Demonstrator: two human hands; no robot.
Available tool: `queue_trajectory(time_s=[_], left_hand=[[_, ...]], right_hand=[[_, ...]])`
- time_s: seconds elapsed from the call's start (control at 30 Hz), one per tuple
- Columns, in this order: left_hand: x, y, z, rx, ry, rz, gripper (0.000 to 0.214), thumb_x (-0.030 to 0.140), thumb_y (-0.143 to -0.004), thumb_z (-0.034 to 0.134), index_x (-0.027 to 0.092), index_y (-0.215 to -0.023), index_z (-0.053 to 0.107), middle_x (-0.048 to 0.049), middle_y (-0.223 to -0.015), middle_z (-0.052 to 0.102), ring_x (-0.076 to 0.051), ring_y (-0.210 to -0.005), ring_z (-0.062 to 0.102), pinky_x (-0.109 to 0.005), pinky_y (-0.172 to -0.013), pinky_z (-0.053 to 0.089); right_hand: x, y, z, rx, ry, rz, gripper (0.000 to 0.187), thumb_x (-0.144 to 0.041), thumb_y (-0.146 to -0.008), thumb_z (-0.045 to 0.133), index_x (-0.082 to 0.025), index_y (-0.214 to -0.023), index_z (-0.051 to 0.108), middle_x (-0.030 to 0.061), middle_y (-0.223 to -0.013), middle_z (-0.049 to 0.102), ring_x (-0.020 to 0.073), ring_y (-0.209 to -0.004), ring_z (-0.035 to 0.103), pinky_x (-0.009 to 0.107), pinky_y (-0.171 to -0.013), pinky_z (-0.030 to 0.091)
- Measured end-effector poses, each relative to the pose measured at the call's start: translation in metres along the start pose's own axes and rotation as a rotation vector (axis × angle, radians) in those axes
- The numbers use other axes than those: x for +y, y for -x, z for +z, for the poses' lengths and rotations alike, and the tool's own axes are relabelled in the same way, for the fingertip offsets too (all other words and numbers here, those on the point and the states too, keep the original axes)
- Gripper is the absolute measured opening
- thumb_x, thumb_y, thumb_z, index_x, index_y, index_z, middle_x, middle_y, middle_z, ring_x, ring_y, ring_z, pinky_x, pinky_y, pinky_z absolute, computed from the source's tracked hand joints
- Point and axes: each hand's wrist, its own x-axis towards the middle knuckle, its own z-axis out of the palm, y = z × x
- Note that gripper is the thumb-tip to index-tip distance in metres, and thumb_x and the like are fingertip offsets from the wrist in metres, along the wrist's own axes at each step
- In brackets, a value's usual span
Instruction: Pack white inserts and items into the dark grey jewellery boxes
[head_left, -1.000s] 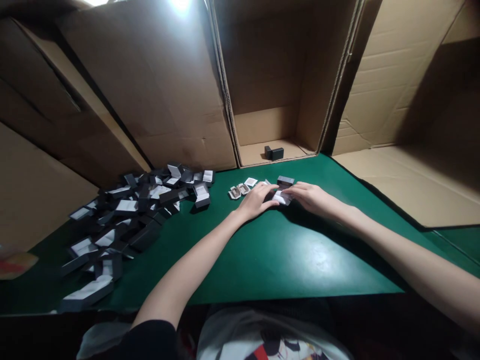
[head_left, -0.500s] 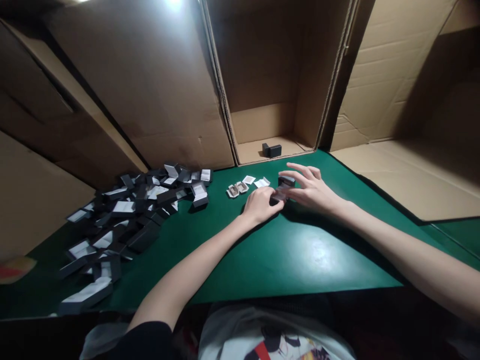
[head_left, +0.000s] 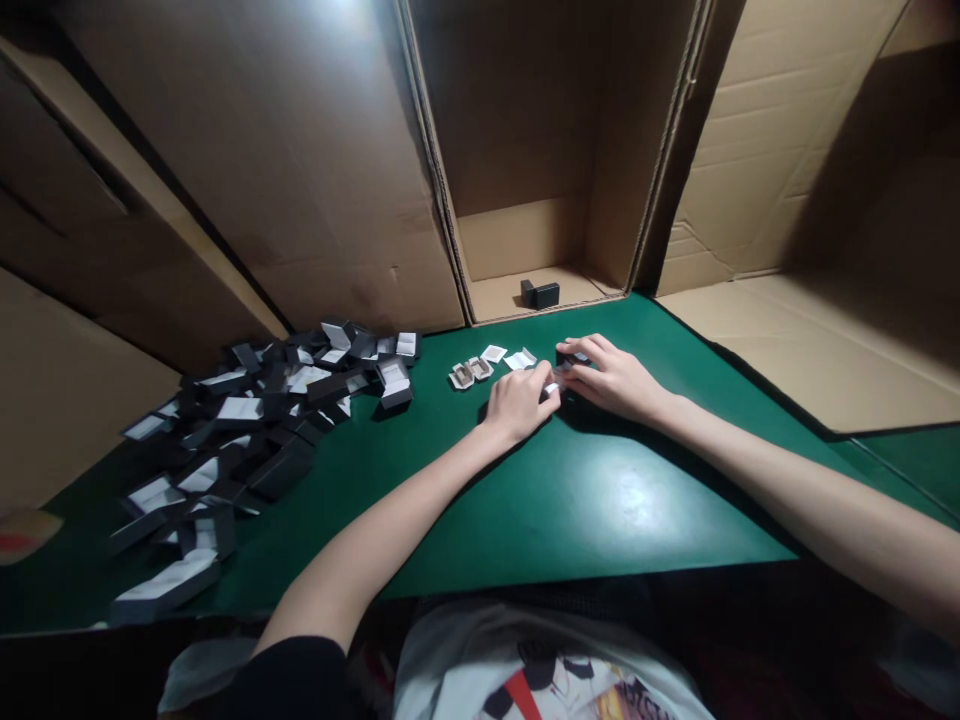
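Observation:
Fingers curled, my left hand (head_left: 519, 406) pinches a small white piece (head_left: 551, 389) at its fingertips; most of that piece is hidden. My right hand (head_left: 615, 380) is closed round a small black box (head_left: 571, 358), which my fingers largely cover. The two hands almost meet above the green table. Just beyond my left hand lie a folded white card piece (head_left: 520, 359), a flat white square (head_left: 493, 354) and a pair of small folded card inserts (head_left: 470, 372).
Many open black boxes with white linings (head_left: 244, 410) are heaped at the left. Two closed black boxes (head_left: 547, 295) rest inside an upright cardboard carton (head_left: 525, 240) at the back. Another cardboard carton (head_left: 810, 370) lies at the right of the green table (head_left: 465, 520).
My left hand has drawn slightly away from the black box with a white piece at its fingertips. The right hand's raised fingers have come down onto the box.

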Motion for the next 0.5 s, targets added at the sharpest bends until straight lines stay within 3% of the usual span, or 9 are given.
queue_trajectory(time_s=[0.17, 0.5], left_hand=[[-0.006, 0.003, 0.002, 0.029, 0.014, 0.104, 0.015, 0.019, -0.087, 0.062, 0.016, -0.08, 0.05, 0.0031, -0.077, 0.054, -0.016, -0.074, 0.054, -0.028, -0.059, 0.033], [-0.013, 0.002, 0.008, 0.047, 0.194, 0.068, 0.024, 0.03, -0.081, 0.076, 0.016, -0.078, 0.056, 0.0046, -0.079, 0.058, -0.015, -0.074, 0.055, -0.025, -0.058, 0.031]], right_hand=[[0.005, 0.004, 0.005, 0.026, -0.012, -0.053, 0.015, -0.028, -0.085, 0.056, -0.014, -0.083, 0.061, 0.0092, -0.118, 0.053, 0.0222, -0.111, 0.046, 0.033, -0.083, 0.051], [0.005, 0.005, 0.006, 0.028, -0.027, -0.025, 0.016, -0.029, -0.086, 0.056, -0.015, -0.081, 0.062, 0.0088, -0.121, 0.052, 0.0219, -0.113, 0.046, 0.033, -0.083, 0.052]])
